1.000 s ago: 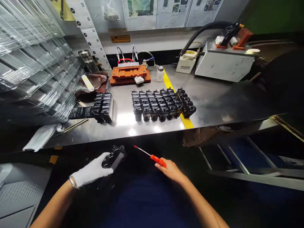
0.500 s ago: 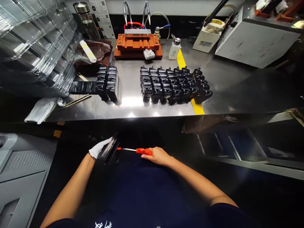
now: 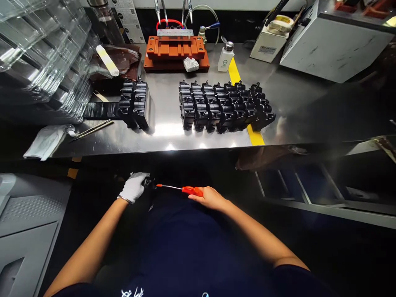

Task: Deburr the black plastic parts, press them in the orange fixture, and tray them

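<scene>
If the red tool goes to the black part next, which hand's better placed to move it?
Right, likely: the right hand holds the red tool by its handle, tip pointed toward the black part. The gloved left hand is occupied holding that part.

Head cam, first-person, facing forward and steeply down.
Close above wearer's navy shirt (image 3: 185, 247) at bottom; left hand (image 3: 133, 187) and right hand (image 3: 213, 198) mid-frame, steel workbench (image 3: 163, 139) farther off across upper half.
</scene>
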A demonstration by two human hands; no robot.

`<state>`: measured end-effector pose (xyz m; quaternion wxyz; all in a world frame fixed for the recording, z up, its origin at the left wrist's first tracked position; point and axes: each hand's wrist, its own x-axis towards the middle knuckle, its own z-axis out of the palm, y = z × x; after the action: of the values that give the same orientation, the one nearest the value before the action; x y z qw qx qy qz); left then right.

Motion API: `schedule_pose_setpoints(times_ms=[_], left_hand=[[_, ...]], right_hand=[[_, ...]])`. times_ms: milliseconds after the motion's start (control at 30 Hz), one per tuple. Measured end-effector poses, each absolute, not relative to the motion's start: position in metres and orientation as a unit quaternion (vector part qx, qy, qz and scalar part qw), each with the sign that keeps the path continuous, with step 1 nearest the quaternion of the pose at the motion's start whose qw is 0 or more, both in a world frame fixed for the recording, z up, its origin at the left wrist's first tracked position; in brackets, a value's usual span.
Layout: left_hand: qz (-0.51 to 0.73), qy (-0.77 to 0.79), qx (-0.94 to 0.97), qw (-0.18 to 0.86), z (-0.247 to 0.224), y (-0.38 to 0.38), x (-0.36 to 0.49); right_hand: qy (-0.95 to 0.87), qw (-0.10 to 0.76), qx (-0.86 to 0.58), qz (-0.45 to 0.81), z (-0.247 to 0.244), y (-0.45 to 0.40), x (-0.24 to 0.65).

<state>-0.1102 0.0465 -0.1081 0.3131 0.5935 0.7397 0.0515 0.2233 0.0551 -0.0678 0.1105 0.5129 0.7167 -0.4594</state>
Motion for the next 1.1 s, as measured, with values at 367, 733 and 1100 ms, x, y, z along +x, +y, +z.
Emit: schedule_pose_setpoints(times_ms=[367,733,1100], left_hand=[[0.158,0.765,0.419,0.464,-0.101,0.056,-0.118],[0.205,0.794,0.357,0.447,-0.118,0.083,-0.067],[0.143,0.770,0.449,0.429,-0.105,0.064,-0.075]], right_hand=[[0.718,0.126,0.522,-0.443,-0.076,0.050,0.231],[0.765,0.157,0.474,-0.406,-0.073,0.037,0.207],[0.719,0.126,0.574,-0.370,-0.087,0.055,0.217]])
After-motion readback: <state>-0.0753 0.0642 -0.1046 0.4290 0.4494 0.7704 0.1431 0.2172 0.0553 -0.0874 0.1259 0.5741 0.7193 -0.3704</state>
